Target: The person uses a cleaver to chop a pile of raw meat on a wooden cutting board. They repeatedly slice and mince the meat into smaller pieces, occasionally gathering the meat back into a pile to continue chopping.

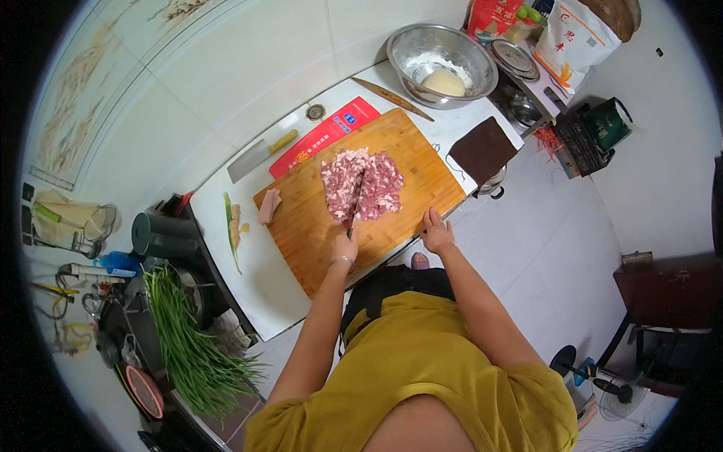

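Note:
A heap of chopped raw meat (380, 184), pink with white fat bits, lies on a wooden cutting board (301, 241). Through its middle stands a dark knife (358, 193), seen edge-on from above. My left hand (345, 245) is closed round the knife's handle at the near side of the meat. My right hand (437, 232) rests at the board's near right edge, fingers spread and holding nothing. A pale pink uncut piece of meat (269, 206) sits at the board's left edge. Just beyond it, on the white counter (263, 301), are ginger (235, 226) and a green onion (230, 218).
Behind the board lie a cleaver (260, 156), a red packet (324, 135) and a tapered wooden stick (393, 98). A steel bowl (482, 75) with dough stands at the back right, near a dark brown sheet (483, 152). Long green chives (188, 339) are heaped at left.

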`<state>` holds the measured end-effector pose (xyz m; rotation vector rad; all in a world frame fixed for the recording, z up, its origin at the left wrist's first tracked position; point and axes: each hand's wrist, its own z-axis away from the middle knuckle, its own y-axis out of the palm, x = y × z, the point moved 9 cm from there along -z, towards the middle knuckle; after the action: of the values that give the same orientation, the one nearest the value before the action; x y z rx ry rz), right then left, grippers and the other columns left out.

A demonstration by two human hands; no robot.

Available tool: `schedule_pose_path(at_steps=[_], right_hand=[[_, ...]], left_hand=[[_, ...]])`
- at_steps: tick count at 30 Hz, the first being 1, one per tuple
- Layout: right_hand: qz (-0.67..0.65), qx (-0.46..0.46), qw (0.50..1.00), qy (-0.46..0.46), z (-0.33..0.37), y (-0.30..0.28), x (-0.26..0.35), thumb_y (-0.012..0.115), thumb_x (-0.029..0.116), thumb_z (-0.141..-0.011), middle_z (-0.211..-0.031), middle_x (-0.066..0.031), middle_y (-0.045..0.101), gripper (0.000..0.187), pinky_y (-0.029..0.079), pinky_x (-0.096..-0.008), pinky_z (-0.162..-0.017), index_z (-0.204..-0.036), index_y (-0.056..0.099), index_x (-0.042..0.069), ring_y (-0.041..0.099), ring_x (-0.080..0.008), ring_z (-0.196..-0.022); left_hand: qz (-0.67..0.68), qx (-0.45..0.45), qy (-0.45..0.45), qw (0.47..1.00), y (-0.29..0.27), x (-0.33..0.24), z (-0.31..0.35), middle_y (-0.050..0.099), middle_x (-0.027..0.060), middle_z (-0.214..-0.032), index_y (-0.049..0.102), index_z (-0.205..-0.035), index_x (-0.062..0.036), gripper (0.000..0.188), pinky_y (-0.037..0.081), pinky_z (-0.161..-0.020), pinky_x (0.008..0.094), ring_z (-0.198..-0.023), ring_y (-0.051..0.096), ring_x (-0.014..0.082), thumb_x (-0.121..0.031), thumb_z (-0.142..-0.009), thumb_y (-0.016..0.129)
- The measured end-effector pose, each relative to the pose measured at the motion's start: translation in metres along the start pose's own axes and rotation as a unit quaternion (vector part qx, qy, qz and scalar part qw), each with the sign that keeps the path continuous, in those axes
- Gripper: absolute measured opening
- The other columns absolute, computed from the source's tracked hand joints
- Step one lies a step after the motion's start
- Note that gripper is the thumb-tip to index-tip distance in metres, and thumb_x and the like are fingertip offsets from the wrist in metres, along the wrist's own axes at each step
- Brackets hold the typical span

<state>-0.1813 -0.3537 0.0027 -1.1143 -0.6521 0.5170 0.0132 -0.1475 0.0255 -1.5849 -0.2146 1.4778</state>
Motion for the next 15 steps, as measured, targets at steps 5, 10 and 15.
schedule_pose_path(at_steps=[5,10,15], right_hand=[[0.04,0.167,0.984,0.039,0.0,0.007,-0.003,0.054,0.03,-0.082,-0.148,-0.0045,0.004,0.074,0.017,-0.0468,-0.107,-0.14,0.012,0.013,0.01,-0.0193,-0.135],[0.056,0.174,0.983,0.036,0.003,0.003,0.0,0.052,0.033,-0.083,-0.148,-0.0029,0.005,0.072,0.017,-0.0464,-0.107,-0.14,0.013,0.014,0.011,-0.0181,-0.135],[0.036,0.199,0.979,0.03,0.002,-0.002,-0.003,0.052,0.033,-0.082,-0.148,-0.0029,0.005,0.075,0.017,-0.0463,-0.107,-0.141,0.01,0.014,0.011,-0.0185,-0.135]], left_hand=[[0.069,0.041,-0.013,0.997,-0.044,-0.059,0.007,0.058,0.0283,-0.079,0.061,-0.085,0.004,0.056,0.044,-0.069,0.0464,-0.076,0.057,0.0431,-0.049,-0.086,0.041],[0.031,-0.005,-0.016,0.999,-0.011,-0.03,0.016,0.058,0.0284,-0.078,0.061,-0.085,0.0044,0.057,0.045,-0.068,0.0454,-0.077,0.057,0.0432,-0.049,-0.086,0.041],[0.026,0.055,-0.015,0.998,-0.028,-0.05,-0.005,0.059,0.0274,-0.077,0.061,-0.083,0.002,0.054,0.044,-0.066,0.0455,-0.075,0.058,0.041,-0.048,-0.086,0.042]])
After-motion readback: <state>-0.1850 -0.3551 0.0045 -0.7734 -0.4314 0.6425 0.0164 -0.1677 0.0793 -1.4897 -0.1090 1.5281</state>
